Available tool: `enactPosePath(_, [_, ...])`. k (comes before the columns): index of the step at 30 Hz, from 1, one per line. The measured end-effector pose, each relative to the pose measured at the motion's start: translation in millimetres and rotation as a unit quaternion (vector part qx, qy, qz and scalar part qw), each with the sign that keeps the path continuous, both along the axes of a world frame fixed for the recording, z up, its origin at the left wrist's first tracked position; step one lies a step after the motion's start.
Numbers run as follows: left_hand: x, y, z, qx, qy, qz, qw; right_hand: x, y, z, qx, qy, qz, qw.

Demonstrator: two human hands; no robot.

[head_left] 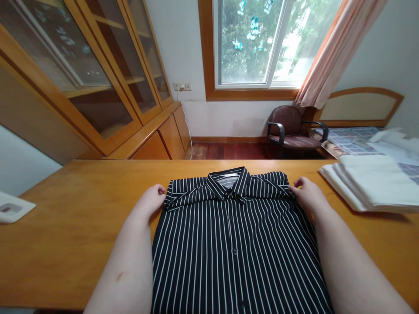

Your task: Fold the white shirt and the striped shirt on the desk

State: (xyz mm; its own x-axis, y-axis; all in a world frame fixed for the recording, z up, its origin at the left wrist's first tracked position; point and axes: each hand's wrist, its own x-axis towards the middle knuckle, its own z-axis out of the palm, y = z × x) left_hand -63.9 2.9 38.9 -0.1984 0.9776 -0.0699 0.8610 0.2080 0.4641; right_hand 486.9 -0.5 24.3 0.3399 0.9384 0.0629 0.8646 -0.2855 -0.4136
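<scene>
A black shirt [209, 244] with thin white stripes lies front side up, its collar pointing away from me and its buttoned front running down the middle. Its lower part runs out of view at the bottom. At the left shoulder corner, my left hand [155, 199] is closed on the cloth edge, fingertips partly hidden. My right hand [306, 194] pinches the opposite shoulder corner between thumb and fingers. Some creases run across the cloth below both shoulders.
The shirt rests on a wooden table [81, 209]. Folded white cloths [376, 183] are stacked at the right, and a white object [15, 207] lies at the left edge. Beyond stand a glass-door cabinet [98, 87], an armchair [288, 128] and a bed [356, 135].
</scene>
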Motion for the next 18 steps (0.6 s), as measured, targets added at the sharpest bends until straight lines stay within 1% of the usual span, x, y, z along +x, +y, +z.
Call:
enactPosePath(2, [11.9,-0.2,4.2,0.049,0.023,-0.04,0.998,-10.1,-2.1,5.4,0.019,0.013,0.056,0.998])
enactPosePath(3, [18.8,-0.9,4.7,0.048,0.021,-0.068,0.996,-15.4,-3.1,7.0,0.011,0.025,0.092,0.995])
enactPosePath(5, [32.5,-2.6,1.5,0.003,0.009,-0.112,0.994,-25.2,-4.5,8.0,-0.024,0.035,0.151,0.988])
enactPosePath(6, [38.4,-3.4,-2.0,-0.027,0.01,-0.122,0.992,-29.1,-5.0,7.6,-0.043,0.03,0.165,0.985])
enactPosePath(8, [47.1,-3.8,-11.7,-0.071,0.029,-0.127,0.989,-34.4,-5.6,5.5,-0.063,0.008,0.172,0.983])
enactPosePath(12, [53.1,1.3,-30.4,-0.101,0.108,-0.133,0.98,-36.5,-6.0,0.1,-0.081,-0.011,0.185,0.979])
enactPosePath(15, [53.8,9.1,-37.6,-0.102,0.163,-0.138,0.972,-35.1,-4.3,-3.7,-0.107,-0.004,0.173,0.979])
enactPosePath(18, [54.7,19.9,-39.2,-0.093,0.188,-0.13,0.969,-34.4,-0.4,-8.0,-0.105,0.007,0.168,0.98])
